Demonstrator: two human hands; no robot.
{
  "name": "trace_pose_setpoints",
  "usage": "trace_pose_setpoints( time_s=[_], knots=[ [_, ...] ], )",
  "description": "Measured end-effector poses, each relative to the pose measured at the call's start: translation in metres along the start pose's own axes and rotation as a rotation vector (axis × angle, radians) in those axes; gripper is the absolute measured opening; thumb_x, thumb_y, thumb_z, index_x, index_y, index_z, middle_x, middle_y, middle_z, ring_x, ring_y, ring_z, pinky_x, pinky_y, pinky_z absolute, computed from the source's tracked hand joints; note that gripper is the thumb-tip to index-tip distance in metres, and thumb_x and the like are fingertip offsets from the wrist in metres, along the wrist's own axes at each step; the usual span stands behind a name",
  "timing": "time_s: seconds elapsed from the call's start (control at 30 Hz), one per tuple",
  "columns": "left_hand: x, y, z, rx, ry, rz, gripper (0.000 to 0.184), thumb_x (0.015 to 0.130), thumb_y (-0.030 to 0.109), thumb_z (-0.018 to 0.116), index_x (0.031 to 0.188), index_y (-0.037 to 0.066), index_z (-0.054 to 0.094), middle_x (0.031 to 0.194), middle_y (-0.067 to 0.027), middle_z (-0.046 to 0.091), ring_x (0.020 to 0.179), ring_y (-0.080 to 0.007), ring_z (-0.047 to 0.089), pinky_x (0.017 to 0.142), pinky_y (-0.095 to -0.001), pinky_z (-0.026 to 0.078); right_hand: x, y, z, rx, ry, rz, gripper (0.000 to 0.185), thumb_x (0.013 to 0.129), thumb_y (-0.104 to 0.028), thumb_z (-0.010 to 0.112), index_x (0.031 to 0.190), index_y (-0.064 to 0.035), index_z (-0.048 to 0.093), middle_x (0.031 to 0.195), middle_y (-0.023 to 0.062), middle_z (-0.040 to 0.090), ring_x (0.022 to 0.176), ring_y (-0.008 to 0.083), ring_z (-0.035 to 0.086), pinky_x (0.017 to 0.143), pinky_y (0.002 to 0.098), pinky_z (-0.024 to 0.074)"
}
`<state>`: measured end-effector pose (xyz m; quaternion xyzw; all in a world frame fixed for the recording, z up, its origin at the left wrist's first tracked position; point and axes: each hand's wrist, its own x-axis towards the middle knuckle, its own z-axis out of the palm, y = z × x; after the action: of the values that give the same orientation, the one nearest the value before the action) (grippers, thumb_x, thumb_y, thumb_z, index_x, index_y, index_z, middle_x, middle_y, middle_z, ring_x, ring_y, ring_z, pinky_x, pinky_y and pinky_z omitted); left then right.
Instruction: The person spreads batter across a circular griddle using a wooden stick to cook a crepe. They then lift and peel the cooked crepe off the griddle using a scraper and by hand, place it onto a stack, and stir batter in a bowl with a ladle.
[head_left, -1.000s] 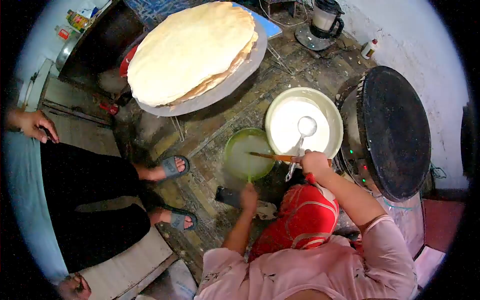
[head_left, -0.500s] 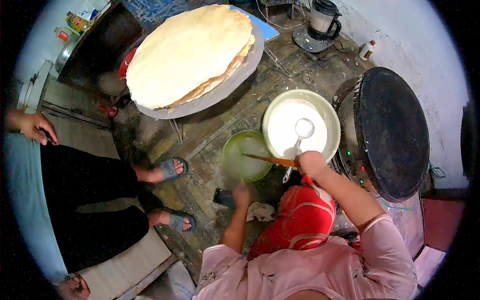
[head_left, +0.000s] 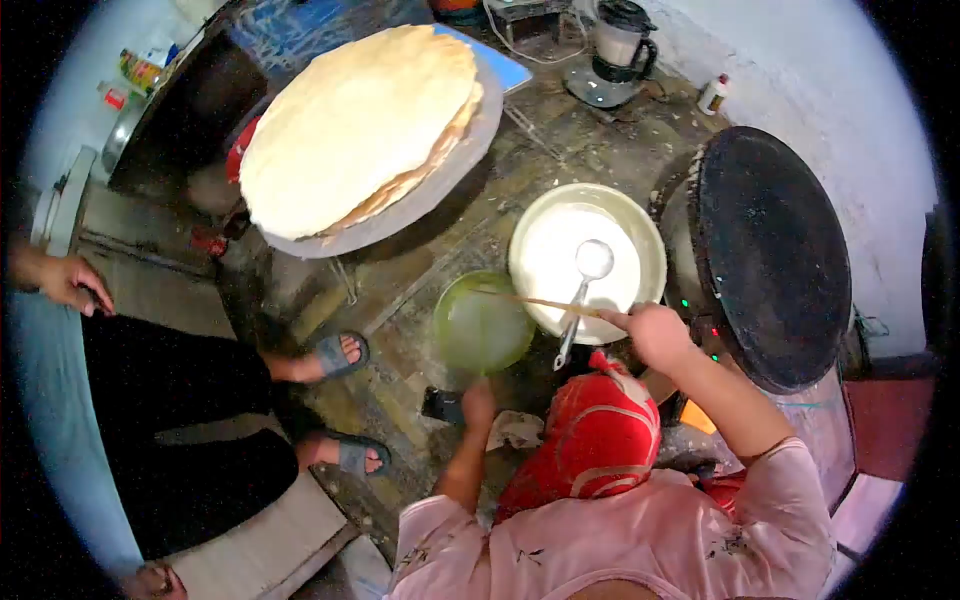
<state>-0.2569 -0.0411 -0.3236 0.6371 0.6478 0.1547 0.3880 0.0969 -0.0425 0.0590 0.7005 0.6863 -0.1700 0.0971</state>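
Note:
My right hand (head_left: pixel 660 338) is closed on a thin wooden stick (head_left: pixel 545 301), whose far end lies over a green bowl (head_left: pixel 486 325) of cloudy liquid. At the near rim of that bowl is my left hand (head_left: pixel 479 403), blurred and seemingly closed; what it grips is too small to make out. Just right of the green bowl stands a cream basin (head_left: pixel 648 240) of white batter, with a metal ladle (head_left: pixel 594 262) resting in it, its handle over the near rim. A round black griddle (head_left: pixel 775 260) is on the right.
A stack of thin flatbreads (head_left: pixel 360 130) lies on a round board at the upper left. A blender (head_left: pixel 618 50) and a small bottle (head_left: pixel 713 94) stand at the back. Another person's legs (head_left: pixel 190 370) and sandals are at left. A dark phone-like object (head_left: pixel 442 404) lies beside my left hand.
The camera view has shifted slightly. My right hand has moved right, away from the ladle handle, with the stick still in it. My left hand is slightly lower, still near the green bowl.

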Motion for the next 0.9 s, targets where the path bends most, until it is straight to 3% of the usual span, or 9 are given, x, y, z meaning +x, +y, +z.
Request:
trace_pose_setpoints(
  time_s=[0.13,0.17,0.3,0.4,0.47,0.63,0.73,0.8,0.9],
  knots=[
    [-0.009,0.133,-0.023,0.060,-0.063,0.102,0.039,0.088,0.032,0.049,0.110,0.001,0.056,0.102,-0.0237,0.057,0.093,-0.0370,0.056,0.080,-0.0465,0.044,-0.032,0.037,0.031,0.129,-0.066,0.115,0.058,0.074,-0.008,0.052,0.127,-0.0307,0.046,0.074,0.0150,0.060,0.066,0.0322,0.060,0.059,0.0430,0.0492],
    [-0.009,0.146,-0.019,0.032,-0.063,0.172,0.041,0.088,0.034,0.050,0.112,0.001,0.055,0.105,-0.0224,0.056,0.095,-0.0358,0.055,0.082,-0.0473,0.043,-0.045,0.043,0.040,0.349,-0.022,0.137,0.048,0.074,-0.007,0.056,0.121,-0.0169,0.054,0.076,0.0131,0.061,0.066,0.0296,0.060,0.060,0.0386,0.0480],
    [0.000,0.203,-0.017,-0.048,-0.083,0.380,0.048,0.086,0.040,0.052,0.118,0.004,0.051,0.112,-0.0187,0.054,0.101,-0.0320,0.054,0.087,-0.0498,0.041,-0.099,0.046,0.059,0.711,0.237,0.254,0.038,0.084,-0.012,0.053,0.121,-0.0156,0.053,0.081,0.0187,0.062,0.065,0.0319,0.061,0.060,0.0394,0.0486],
    [0.030,0.261,-0.011,-0.198,-0.814,0.086,0.039,0.085,0.041,0.053,0.103,0.006,0.055,0.096,-0.0139,0.059,0.081,-0.0261,0.058,0.073,-0.0467,0.048,-0.146,0.062,0.072,0.887,0.314,0.326,0.040,0.084,-0.006,0.054,0.123,-0.0141,0.052,0.077,0.0150,0.064,0.058,0.0217,0.060,0.055,0.0332,0.0475],
    [0.038,0.284,-0.001,-0.985,-0.824,-0.589,0.030,0.087,0.038,0.051,0.092,0.009,0.056,0.085,-0.0108,0.059,0.069,-0.0209,0.056,0.064,-0.0419,0.051,-0.175,0.066,0.065,1.013,0.286,0.480,0.040,0.085,-0.005,0.053,0.123,-0.0134,0.052,0.074,0.0117,0.063,0.056,0.0165,0.058,0.053,0.0303,0.0465],
    [0.050,0.355,0.005,-1.031,-0.848,-0.741,0.036,0.088,0.030,0.049,0.089,-0.007,0.053,0.074,-0.0133,0.058,0.064,-0.0242,0.057,0.065,-0.0422,0.051,-0.222,0.083,0.067,1.241,0.296,0.659,0.038,0.087,-0.004,0.053,0.123,-0.0111,0.052,0.071,0.0047,0.062,0.052,0.0089,0.054,0.051,0.0251,0.0460],
    [0.111,0.238,0.062,-1.213,-1.340,-0.544,0.032,0.088,0.027,0.048,0.092,-0.004,0.055,0.071,-0.0115,0.058,0.058,-0.0240,0.055,0.055,-0.0385,0.049,-0.235,0.096,0.085,1.163,0.401,0.596,0.038,0.086,-0.003,0.053,0.123,-0.0113,0.052,0.072,0.0060,0.063,0.051,0.0085,0.053,0.051,0.0257,0.0465],
    [0.041,0.315,0.003,-0.596,-0.613,-0.426,0.022,0.088,0.021,0.049,0.078,0.000,0.050,0.058,-0.0080,0.048,0.040,-0.0141,0.037,0.035,-0.0271,0.027,-0.244,0.101,0.083,1.119,0.394,0.597,0.039,0.085,-0.001,0.053,0.123,-0.0109,0.052,0.074,0.0074,0.064,0.053,0.0102,0.056,0.055,0.0264,0.0478],
    [0.086,0.294,-0.001,-0.213,-0.649,-0.352,0.012,0.084,0.012,0.044,0.086,0.000,0.049,0.051,-0.0048,0.040,0.036,-0.0154,0.033,0.032,-0.0300,0.025,-0.251,0.103,0.084,1.048,0.432,0.630,0.040,0.083,0.001,0.054,0.121,-0.0098,0.053,0.083,0.0121,0.065,0.071,0.0163,0.064,0.068,0.0287,0.0493]
  ],
)
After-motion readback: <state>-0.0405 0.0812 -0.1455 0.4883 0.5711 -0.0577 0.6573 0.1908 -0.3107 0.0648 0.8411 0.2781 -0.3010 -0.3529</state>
